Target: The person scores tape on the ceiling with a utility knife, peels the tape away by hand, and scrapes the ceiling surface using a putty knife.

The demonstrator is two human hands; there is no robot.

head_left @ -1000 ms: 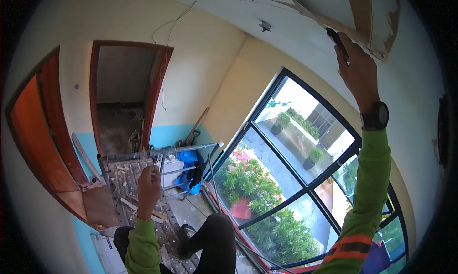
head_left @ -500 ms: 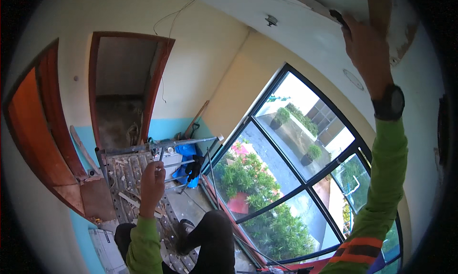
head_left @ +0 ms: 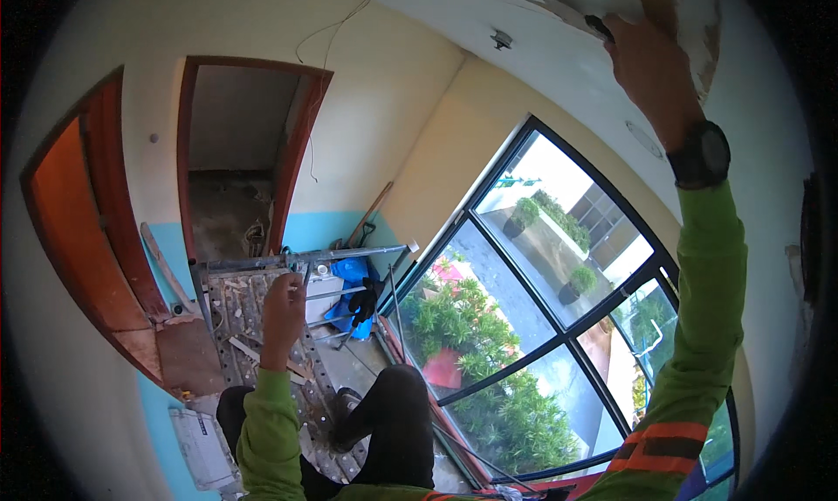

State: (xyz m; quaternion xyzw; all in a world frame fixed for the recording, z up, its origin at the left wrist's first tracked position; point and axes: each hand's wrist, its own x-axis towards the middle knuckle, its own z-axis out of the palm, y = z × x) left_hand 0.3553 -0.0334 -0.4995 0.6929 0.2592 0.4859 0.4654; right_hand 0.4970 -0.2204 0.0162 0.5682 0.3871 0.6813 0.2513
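High at the upper right, my right hand (head_left: 648, 69) is raised to the white ceiling (head_left: 559, 65). Its fingers close around a short black object (head_left: 600, 27), whose kind I cannot make out, at the edge of a torn, peeling ceiling sheet (head_left: 559, 8). A dark watch (head_left: 701, 154) is on that wrist. Lower down, left of the middle, my left hand (head_left: 284, 313) is closed in front of the scaffold platform. A short grey piece shows just above its fingers; whether the hand grips it or it lies behind, I cannot tell.
Beneath my bent legs, debris litters a perforated metal scaffold platform (head_left: 249, 313), with a rail (head_left: 349, 255) at its far end. A black-framed window (head_left: 563, 335) stands at right. Wires (head_left: 330, 31) dangle near a doorway (head_left: 231, 134); a blue bag (head_left: 349, 270) lies beyond the platform.
My right hand has shifted slightly left and up along the ceiling with the black object. My left hand stays closed and low. The whole view has turned slightly.
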